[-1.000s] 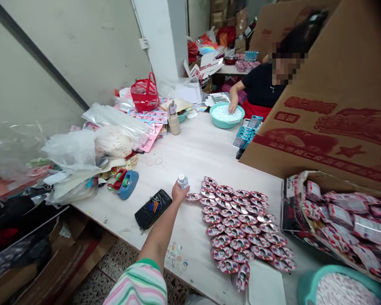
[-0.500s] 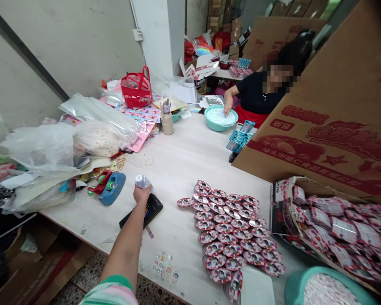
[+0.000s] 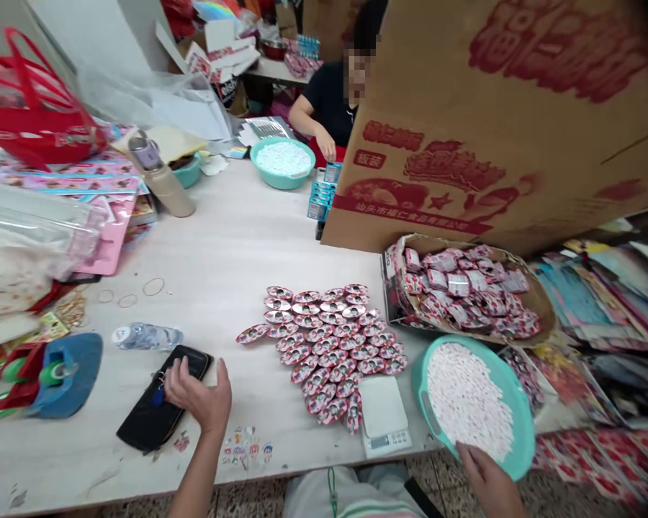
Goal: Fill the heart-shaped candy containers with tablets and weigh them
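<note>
My left hand is over a black wallet, its fingers curved and apart from the thumb, holding nothing. A small blue tag hangs near its fingertips. Beyond the wallet, a clear plastic bottle with a white cap lies on its side. At the near right, my right hand grips the near rim of a green basin full of small white pieces; part of its fingers is hidden. Left of the basin sits a white scale. Rows of red-and-pink oval packs stand beyond it.
An open carton full of similar packs sits behind the basin, below a large upright cardboard sheet. At the left are a blue tape dispenser and a beige flask. Across the table, a person sits near another green basin.
My left hand has let go of the bottle, which now lies on the table, and has drawn back over the wallet. My right hand has come into view at the basin. The view has swung right.
</note>
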`<control>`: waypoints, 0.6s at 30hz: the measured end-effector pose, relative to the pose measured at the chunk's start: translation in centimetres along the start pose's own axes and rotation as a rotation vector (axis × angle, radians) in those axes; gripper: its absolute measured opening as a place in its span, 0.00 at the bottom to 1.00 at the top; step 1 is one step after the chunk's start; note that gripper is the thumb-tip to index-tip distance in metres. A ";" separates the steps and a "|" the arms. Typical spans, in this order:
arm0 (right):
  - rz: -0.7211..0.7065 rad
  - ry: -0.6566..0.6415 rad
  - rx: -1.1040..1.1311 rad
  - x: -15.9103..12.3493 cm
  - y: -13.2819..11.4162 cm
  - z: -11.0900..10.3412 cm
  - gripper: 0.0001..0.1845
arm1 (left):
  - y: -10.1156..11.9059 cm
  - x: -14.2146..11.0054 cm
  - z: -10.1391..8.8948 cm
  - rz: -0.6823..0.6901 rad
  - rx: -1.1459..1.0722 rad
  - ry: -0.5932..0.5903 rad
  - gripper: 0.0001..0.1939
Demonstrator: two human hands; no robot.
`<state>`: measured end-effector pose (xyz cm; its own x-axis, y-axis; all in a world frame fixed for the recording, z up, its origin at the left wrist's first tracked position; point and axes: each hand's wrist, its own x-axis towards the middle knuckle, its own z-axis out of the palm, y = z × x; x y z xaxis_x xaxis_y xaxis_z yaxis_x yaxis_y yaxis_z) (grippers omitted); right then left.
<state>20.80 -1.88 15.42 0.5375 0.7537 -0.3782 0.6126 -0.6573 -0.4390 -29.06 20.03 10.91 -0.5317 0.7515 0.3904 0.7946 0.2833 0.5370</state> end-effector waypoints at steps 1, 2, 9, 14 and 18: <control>-0.017 -0.002 0.003 0.0 -0.3 0.1 0.22 | 0.5 -0.7 0.2 0.028 -0.017 -0.053 0.35; -0.038 -0.001 0.005 0.1 -0.6 0.1 0.23 | 0.9 -1.5 0.4 0.049 -0.034 -0.113 0.35; -0.184 -0.038 0.080 1.4 -3.6 0.9 0.24 | 1.9 -6.3 2.1 -0.066 -0.097 -0.304 0.27; -0.332 -0.188 0.100 2.7 -5.8 2.0 0.21 | 2.4 -3.7 4.3 -0.393 -0.174 -0.360 0.25; -0.359 -0.231 0.120 3.5 -5.6 2.1 0.20 | 3.2 -0.3 6.8 -0.522 -0.216 -0.430 0.26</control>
<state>18.02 4.43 14.79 0.1509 0.9243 -0.3505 0.6582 -0.3585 -0.6620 -24.30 24.76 7.41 -0.6290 0.7310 -0.2647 0.3675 0.5796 0.7273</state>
